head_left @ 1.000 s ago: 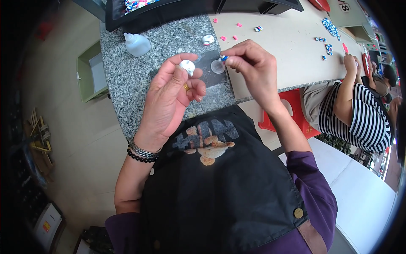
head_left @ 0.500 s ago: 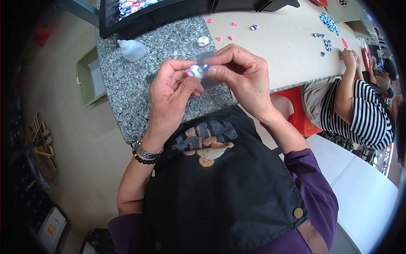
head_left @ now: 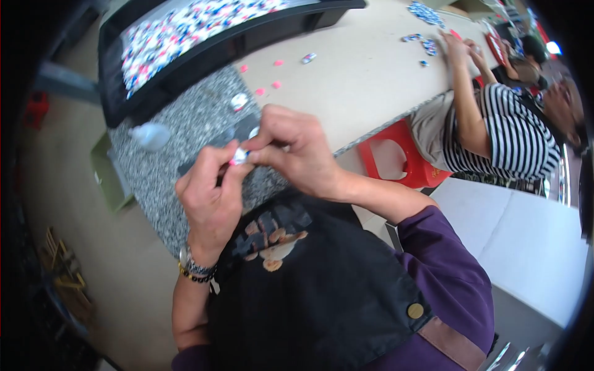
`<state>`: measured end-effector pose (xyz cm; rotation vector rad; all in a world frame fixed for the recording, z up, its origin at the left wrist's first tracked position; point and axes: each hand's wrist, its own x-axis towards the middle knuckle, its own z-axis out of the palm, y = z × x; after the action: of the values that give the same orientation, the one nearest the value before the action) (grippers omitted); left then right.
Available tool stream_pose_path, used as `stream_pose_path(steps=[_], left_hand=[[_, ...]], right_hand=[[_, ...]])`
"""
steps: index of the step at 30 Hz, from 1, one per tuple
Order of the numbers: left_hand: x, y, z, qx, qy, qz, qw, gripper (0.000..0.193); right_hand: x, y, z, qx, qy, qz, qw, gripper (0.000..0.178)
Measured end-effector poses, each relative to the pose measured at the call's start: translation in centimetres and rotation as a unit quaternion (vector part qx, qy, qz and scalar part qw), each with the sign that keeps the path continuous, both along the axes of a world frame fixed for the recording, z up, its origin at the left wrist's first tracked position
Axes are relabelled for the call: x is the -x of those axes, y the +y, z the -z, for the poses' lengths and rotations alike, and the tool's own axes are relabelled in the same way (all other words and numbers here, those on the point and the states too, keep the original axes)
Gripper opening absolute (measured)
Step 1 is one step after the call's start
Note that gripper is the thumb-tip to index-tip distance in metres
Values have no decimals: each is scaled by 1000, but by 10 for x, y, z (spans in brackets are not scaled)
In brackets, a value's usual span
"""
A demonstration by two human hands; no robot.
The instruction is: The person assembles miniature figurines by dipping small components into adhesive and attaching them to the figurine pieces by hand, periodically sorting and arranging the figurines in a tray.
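The left hand (head_left: 210, 195) is pinching a small white piece (head_left: 241, 156) between its thumb and fingers, its grip narrowing to little more than the piece itself. The right hand (head_left: 297, 151) is meeting it from the other side, its thumb and forefinger pressing together at the piece's right edge, so that both grips are closing on the same spot. A touch of pink is showing beside the left fingertips and some blue beside the right ones; blur is hiding whether the blue belongs to a separate part. The piece is being held above the near part of the counter (head_left: 167, 204), where the surface is speckled grey. A dark mat (head_left: 232, 133) is lying just beyond the hands, and a second white piece (head_left: 239, 102) is resting past it. To the left, a translucent bottle (head_left: 151, 136) is standing near a long black tray (head_left: 185, 75), which is holding a mass of white, pink and blue pieces (head_left: 179, 40). On the pale section, four pink bits (head_left: 276, 85) are lying scattered near a single blue-and-white piece (head_left: 309, 58). Farther right, a co-worker in a striped top (head_left: 520, 130) is sitting along the edge, near a heap of blue pieces (head_left: 426, 12).
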<state>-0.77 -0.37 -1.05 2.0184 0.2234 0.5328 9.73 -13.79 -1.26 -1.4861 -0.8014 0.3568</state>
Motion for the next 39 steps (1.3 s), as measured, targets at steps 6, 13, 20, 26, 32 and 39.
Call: stream_pose_path(steps=[6,13,20,26,32,39], left_hand=[[-20,-1,-30,236,30,27,971,29],[-15,41,-44,212,58,68,973,39],[-49,84,-64,16,1,-24,1000,28],[-82,132,-53,-128,18,-85,988,26],[-109,157,-59,-323,79,-93,938,29],[-124,189,-25,-432,92,-81,894,35]], right_hand=[[-27,-7,-27,-22,-121,-13,992,34],[-114,-94,-9,179,-312,342,868,52],[-202,-206,46,396,-288,467,736,83],[-265,-218,60,442,-262,447,733,84],[-323,-235,64,408,-303,397,764,81],[-300,-199,52,382,-316,310,811,38]])
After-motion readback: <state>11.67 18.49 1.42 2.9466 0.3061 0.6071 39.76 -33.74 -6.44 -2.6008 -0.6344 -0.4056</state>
